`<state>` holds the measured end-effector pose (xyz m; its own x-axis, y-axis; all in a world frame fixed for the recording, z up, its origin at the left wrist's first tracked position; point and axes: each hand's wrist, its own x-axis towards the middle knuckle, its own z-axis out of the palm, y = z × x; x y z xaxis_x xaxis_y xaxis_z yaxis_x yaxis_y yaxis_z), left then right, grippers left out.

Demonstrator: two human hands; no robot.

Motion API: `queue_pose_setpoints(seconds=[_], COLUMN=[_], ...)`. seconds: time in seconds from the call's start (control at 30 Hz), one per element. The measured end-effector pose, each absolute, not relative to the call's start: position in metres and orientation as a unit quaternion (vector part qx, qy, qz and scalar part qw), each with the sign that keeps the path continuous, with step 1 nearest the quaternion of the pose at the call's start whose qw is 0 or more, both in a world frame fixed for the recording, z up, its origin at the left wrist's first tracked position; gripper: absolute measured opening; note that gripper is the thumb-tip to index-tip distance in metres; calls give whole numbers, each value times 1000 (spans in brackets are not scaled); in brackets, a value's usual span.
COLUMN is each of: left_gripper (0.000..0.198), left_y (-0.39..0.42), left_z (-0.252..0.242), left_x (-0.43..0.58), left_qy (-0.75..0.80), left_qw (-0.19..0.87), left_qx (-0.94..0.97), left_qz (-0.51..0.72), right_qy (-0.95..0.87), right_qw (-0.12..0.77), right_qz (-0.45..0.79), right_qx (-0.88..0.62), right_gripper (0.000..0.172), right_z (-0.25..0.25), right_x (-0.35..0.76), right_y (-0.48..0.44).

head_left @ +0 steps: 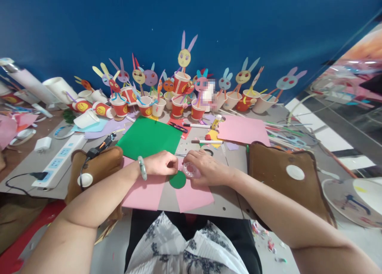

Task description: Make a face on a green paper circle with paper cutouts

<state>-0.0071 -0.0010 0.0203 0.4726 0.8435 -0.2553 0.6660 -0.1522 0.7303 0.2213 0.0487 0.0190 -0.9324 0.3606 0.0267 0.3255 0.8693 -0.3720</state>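
Note:
My left hand [161, 163] is closed in a pinch at the top edge of a small green paper disc [178, 180] that lies on pink paper [191, 196]. A pale bangle circles that wrist. Just to its right, my right hand [205, 168] curls over a small clear round tape roll [190, 169], fingers pressed on it beside the disc. The two hands nearly touch above the disc.
A green sheet [149, 137] and a pink sheet [244, 130] lie behind the hands. Several paper cups with bunny heads [179, 100] line the back. Brown pads [280, 174] flank me; a power strip [59, 160] sits left, markers [205, 141] in the middle.

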Motion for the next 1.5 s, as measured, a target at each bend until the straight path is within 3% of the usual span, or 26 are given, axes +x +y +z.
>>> queue_pose_setpoints(seconds=[0.23,0.43,0.6,0.73,0.9,0.93,1.1,1.3,1.5], left_gripper=[5,14,16,16,6,5,37,50,55], left_y=[-6,-10,-13,-10,4,8,18,23,27], left_z=[21,22,28,33,28,25,9,4,2], left_x=[5,8,9,5,-13,-16,-21,-14,-17], left_qy=[519,514,532,548,623,624,593,603,638], left_qw=[313,282,287,302,165,138,102,111,80], left_qx=[787,805,792,773,739,742,784,789,766], left_qz=[112,97,85,104,197,201,156,44,22], right_qy=[-969,-968,-974,-981,-988,-988,-989,-990,-990], right_qw=[45,85,165,161,121,115,123,120,119], right_qz=[176,176,125,107,99,98,84,74,73], right_qx=[-169,-155,-94,-19,15,17,14,-2,-3], right_gripper=[38,66,34,23,15,14,14,18,17], right_z=[22,22,21,22,15,13,7,9,8], right_x=[224,222,219,218,215,214,213,212,212], right_y=[49,49,46,40,33,32,28,26,26])
